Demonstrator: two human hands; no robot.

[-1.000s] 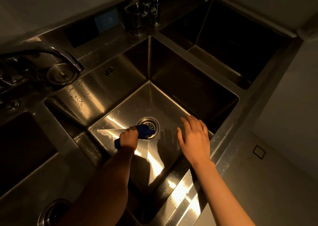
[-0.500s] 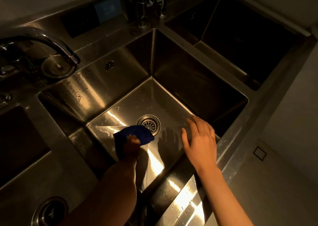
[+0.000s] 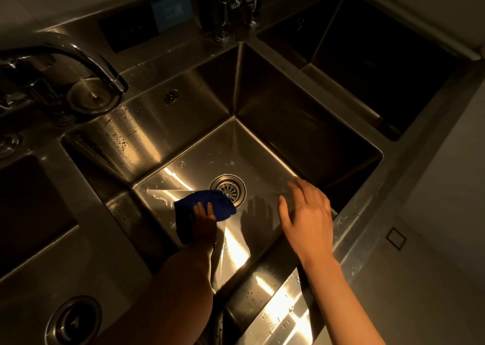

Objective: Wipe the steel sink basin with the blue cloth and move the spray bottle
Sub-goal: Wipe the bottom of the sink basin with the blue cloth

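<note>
The left hand (image 3: 203, 220) presses the blue cloth (image 3: 203, 208) flat on the floor of the steel sink basin (image 3: 262, 145), with straight fingers on top of the cloth, just beside the drain (image 3: 228, 188); the edge of the cloth touches the rim of the drain. The right hand (image 3: 305, 217) hovers above the right part of the basin floor, its fingers relaxed and spread, and it holds nothing. I think some things can go wrong from here. The floor is wet and shiny, so the cloth can slide out from under the flat fingers, because they only push it and do not grip it. A corner of the cloth can also catch on the grid of the drain if the stroke goes across it. The walls carry many drops and spots, and in this weak light some of them can easily be missed. The spray bottle is not visible anywhere, so I cannot say where it stands. The right wall and the neighbouring basin (image 3: 380, 55) on the right are almost black. The faucet (image 3: 78, 58) at the left is cut off, and the fittings (image 3: 231, 6) at the top edge are hard to make out
</note>
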